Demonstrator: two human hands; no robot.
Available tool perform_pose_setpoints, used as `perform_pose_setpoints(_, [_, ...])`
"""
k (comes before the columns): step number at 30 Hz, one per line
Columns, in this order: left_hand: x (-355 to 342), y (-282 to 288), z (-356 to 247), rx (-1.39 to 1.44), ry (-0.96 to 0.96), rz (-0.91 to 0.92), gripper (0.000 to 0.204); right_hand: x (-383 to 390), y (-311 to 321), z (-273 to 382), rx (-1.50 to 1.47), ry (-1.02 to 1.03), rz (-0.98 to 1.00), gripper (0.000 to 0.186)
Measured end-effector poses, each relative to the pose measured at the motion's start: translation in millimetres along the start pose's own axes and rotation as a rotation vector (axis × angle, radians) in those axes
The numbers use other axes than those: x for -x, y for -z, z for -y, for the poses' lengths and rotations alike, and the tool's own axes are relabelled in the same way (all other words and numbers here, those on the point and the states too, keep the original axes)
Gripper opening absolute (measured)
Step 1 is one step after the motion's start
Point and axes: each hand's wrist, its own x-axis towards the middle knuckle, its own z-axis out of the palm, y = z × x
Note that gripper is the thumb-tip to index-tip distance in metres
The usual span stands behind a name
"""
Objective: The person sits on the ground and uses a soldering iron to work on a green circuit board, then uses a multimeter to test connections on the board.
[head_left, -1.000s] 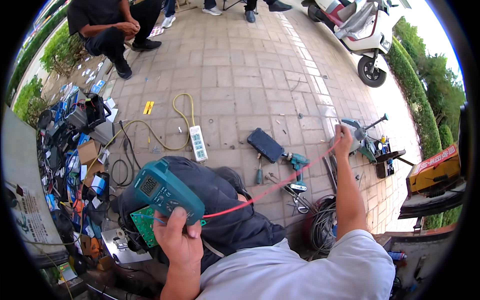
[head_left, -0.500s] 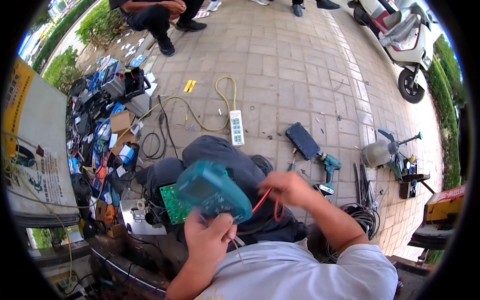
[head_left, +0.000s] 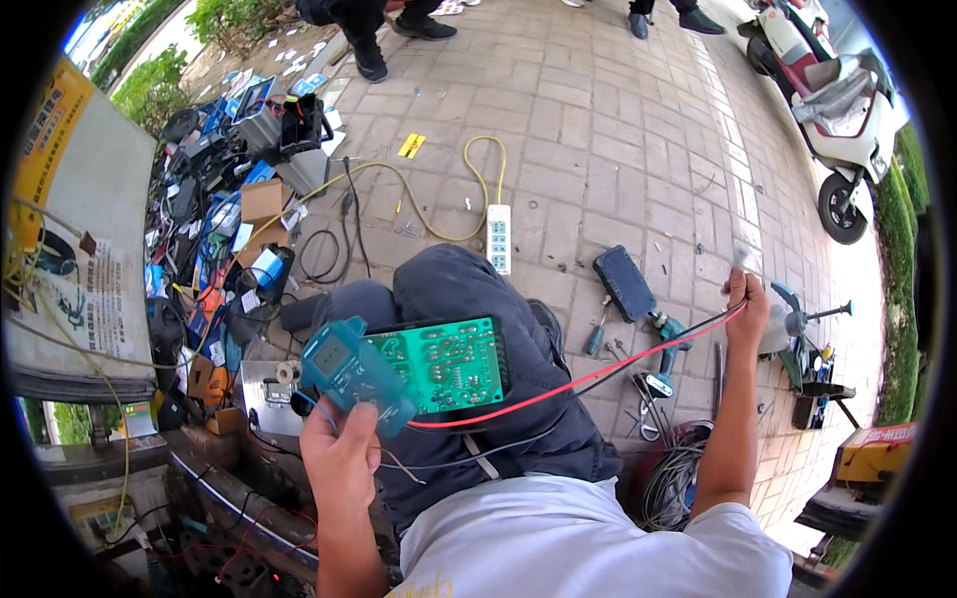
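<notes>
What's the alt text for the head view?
A person's left hand holds a teal multimeter partly in front of a green circuit board on their thighs; the right hand, out to the side, grips red and black test leads. A white power strip, cordless drill and screwdriver lie on the brick paving.

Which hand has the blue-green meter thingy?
The left hand, gripping the meter by its lower edge; the outstretched right hand holds the red lead.
</notes>
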Motion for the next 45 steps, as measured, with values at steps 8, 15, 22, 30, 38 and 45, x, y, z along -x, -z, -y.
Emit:
perform_pose_setpoints(8, [21, -2, 1, -0.183, -0.105, -0.065, 0.048, 16, 21, 85, -0.14, -0.216, 0.558, 0.024])
perform_pose_setpoints(15, [42, 24, 2, -0.027, -0.288, 0.136, 0.03, 67, -61, 14, -0.009, -0.14, 1.024, 0.026])
perform_pose_setpoints(22, [68, 23, -39, -0.496, -0.273, 0.386, 0.014, 121, -192, -47, -0.169, -0.379, 0.844, 0.022])
perform_pose_setpoints(30, [57, 27, -49, 0.638, 0.128, 1.049, 0.018, 105, -221, -12, -0.33, -0.8, 1.195, 0.018])
perform_pose_setpoints(38, [55, -20, -27, -0.016, 0.105, 0.839, 0.03, 35, -101, 80, -0.369, -0.429, 1.022, 0.03])
perform_pose_setpoints(45, [21, -142, 21, 0.322, 0.708, 0.614, 0.032, 9, -7, 145, -0.407, -0.266, 1.102, 0.026])
